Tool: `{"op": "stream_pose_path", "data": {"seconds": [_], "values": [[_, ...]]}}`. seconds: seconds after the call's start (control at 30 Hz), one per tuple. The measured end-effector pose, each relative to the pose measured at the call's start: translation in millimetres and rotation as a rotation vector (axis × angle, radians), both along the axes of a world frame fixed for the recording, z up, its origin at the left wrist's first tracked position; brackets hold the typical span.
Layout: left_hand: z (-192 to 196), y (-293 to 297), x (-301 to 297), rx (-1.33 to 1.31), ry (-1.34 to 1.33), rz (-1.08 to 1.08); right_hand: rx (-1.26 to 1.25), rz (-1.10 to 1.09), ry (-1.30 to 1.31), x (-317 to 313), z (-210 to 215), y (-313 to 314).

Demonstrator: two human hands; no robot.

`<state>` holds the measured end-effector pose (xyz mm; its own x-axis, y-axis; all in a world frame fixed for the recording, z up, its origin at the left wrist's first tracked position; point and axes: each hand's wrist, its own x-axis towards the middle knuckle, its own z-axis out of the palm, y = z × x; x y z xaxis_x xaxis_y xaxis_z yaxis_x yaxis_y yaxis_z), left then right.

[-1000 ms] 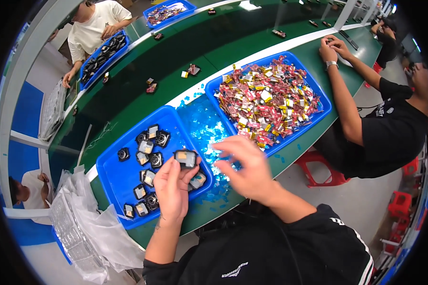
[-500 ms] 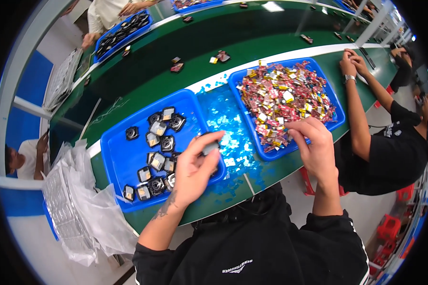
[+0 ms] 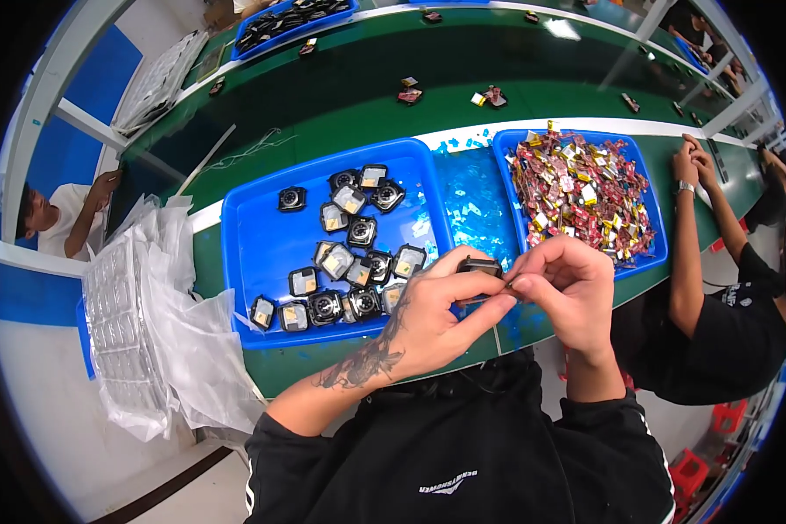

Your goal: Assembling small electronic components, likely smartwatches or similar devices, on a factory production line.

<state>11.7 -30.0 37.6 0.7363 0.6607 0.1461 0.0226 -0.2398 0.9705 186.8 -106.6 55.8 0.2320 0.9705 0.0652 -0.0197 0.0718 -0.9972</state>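
Both hands meet just below the picture's centre, over the near edge of the green bench (image 3: 341,105). The left hand (image 3: 432,319) pinches a small black square part (image 3: 479,265) – fingers curled around it. The right hand (image 3: 568,293) closes its fingertips on the same part from 3 o'clock. At 10 o'clock of the hands sits a blue tray (image 3: 258,253) with more black parts – at 1 o'clock, another blue tray (image 3: 651,188) of colourful little packets.
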Motion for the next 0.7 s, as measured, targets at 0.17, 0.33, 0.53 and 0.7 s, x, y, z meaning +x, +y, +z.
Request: {"op": "stream_pose_path", "data": {"seconds": [0.17, 0.33, 0.53, 0.7], "values": [[-8.8, -0.9, -1.3, 0.103, -0.044, 0.05, -0.042, 0.004, 0.102, -6.1, -7.8, 6.4], [-18.4, -1.3, -1.8, 0.15, -0.022, 0.081, -0.117, 0.025, 0.16, -4.9, -18.8, 12.2], [-20.7, -0.5, -1.0, 0.321, -0.024, 0.148, 0.122, -0.101, -0.507, -12.4, -21.8, 16.8], [-25.3, 5.5, -3.0, -0.02, -0.025, 0.194, 0.229, -0.225, -0.601, -12.7, -21.7, 8.9]]}}
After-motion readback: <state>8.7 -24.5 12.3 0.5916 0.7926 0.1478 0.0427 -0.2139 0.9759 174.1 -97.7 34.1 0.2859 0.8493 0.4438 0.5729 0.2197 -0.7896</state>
